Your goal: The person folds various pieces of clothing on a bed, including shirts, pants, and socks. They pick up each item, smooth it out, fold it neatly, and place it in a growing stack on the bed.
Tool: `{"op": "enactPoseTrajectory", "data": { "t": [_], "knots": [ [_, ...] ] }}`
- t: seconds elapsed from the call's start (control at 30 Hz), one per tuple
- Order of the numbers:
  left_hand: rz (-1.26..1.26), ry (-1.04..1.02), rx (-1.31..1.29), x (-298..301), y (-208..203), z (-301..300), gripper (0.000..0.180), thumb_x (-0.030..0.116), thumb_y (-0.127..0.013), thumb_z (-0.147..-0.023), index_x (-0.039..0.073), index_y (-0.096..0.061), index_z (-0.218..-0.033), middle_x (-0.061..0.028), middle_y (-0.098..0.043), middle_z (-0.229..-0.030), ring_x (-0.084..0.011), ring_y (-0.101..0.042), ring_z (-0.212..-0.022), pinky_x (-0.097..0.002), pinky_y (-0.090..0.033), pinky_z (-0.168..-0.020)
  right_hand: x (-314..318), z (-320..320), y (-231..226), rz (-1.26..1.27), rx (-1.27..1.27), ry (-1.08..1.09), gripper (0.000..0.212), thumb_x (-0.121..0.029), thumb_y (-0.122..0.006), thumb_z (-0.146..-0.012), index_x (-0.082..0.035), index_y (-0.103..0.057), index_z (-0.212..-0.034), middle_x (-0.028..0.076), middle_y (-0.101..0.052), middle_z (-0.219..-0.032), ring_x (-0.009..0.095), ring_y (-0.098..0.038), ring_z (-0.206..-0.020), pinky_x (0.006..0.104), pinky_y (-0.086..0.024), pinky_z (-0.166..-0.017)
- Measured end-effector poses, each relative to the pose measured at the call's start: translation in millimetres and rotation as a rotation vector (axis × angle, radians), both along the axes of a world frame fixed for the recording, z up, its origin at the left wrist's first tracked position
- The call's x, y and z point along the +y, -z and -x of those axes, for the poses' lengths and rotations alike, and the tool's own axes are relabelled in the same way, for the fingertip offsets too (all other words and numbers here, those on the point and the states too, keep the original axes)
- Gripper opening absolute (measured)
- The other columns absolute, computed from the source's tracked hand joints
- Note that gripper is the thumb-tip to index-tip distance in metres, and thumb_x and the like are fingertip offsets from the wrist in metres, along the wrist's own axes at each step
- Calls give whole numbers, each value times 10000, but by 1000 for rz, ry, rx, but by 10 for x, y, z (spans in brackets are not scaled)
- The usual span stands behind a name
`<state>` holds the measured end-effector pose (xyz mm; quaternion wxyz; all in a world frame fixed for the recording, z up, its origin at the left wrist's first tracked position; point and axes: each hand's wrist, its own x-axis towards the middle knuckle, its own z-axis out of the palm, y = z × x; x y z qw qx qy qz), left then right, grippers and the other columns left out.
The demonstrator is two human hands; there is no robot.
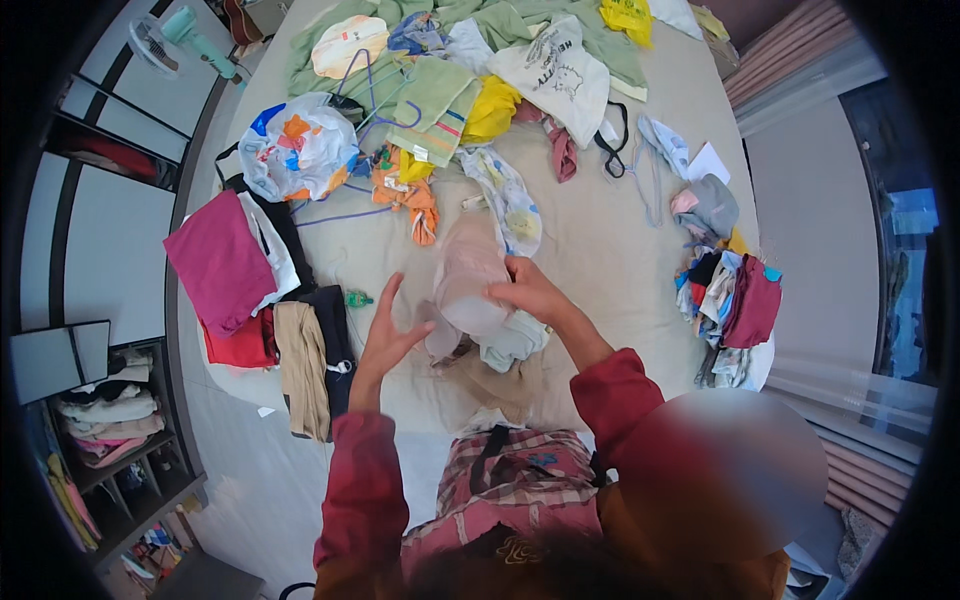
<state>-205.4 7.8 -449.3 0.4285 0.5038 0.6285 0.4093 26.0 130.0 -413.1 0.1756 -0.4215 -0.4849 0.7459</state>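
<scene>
A pale pink garment (pixel 465 275) lies on the beige bed (pixel 600 250) in front of me. My right hand (pixel 530 290) rests flat on its right side, pressing it down. Just left of the garment, my left hand (pixel 385 335) hovers with fingers spread and nothing in it. Under the pink garment's lower right edge lies a pale green piece of cloth (pixel 515 340). A small green object (pixel 358 298) sits on the bed left of my left hand.
Folded clothes, magenta (pixel 220 262), tan (pixel 302 365) and black, are stacked at the bed's left edge. Another folded pile (pixel 735 305) sits at the right. Loose clothes, a plastic bag (pixel 298 145) and hangers cover the far side. Shelves (pixel 110 420) stand at left.
</scene>
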Motion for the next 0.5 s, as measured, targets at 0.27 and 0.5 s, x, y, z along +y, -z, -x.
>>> {"op": "enactPoseTrajectory", "data": {
  "t": [0.27, 0.5],
  "knots": [
    [218, 404, -254, 489, -651, -337, 382, 146, -718, -753, 7, -600, -1089, -45, -627, -1010, -128, -571, -893, -277, -447, -808, -38, -227, -1206, -982, 131, -252, 464, -56, -600, -685, -84, -576, -1148, 99, -612, -1024, 232, -609, -908, 291, -473, -792],
    [-48, 123, -550, 381, -1403, -453, 257, 176, -575, -860, 0, -622, -1041, -46, -632, -976, -119, -588, -843, -253, -463, -782, -855, -319, -1556, -1664, 162, -630, 331, -137, -625, -672, -104, -628, -1001, 99, -573, -875, 275, -574, -799, 364, -474, -713]
  ]
}}
